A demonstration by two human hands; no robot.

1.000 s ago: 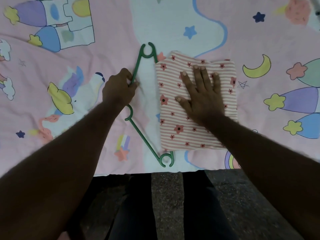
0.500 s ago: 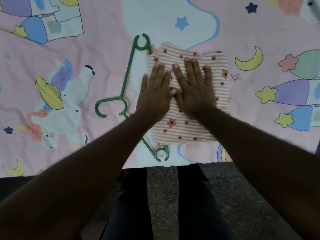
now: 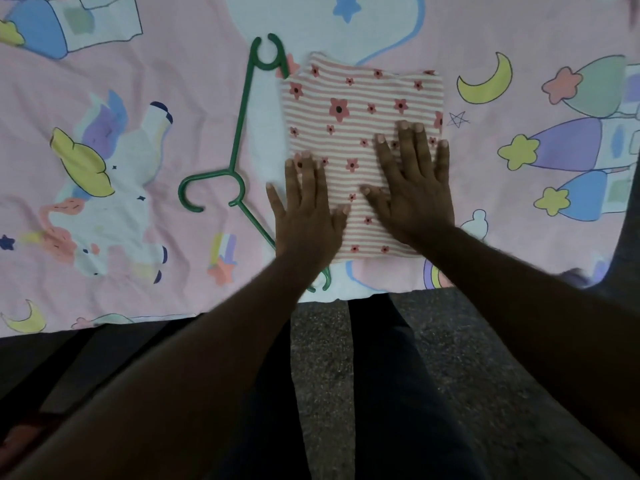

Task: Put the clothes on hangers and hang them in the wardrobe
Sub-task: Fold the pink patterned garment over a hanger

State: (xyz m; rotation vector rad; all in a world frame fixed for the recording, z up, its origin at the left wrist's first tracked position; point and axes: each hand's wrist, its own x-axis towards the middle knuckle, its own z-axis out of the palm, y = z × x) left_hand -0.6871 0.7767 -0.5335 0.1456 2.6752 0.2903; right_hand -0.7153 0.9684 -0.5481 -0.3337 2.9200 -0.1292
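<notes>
Pressing flat with straight, spread fingers and gripping nothing, the left hand (image 3: 306, 209) and right hand (image 3: 414, 188) pin the folded striped garment (image 3: 360, 109) to the bedsheet (image 3: 138, 81), probably smoothing it, green hanger (image 3: 239, 133) just left of them.

A pink bedsheet (image 3: 194, 98) covers the bed, printed with a unicorn (image 3: 104, 188), a yellow crescent moon (image 3: 485, 83), a blue star (image 3: 346, 10) and pastel castle towers (image 3: 568, 147). Below its near edge lies a dark speckled floor (image 3: 318, 358).
</notes>
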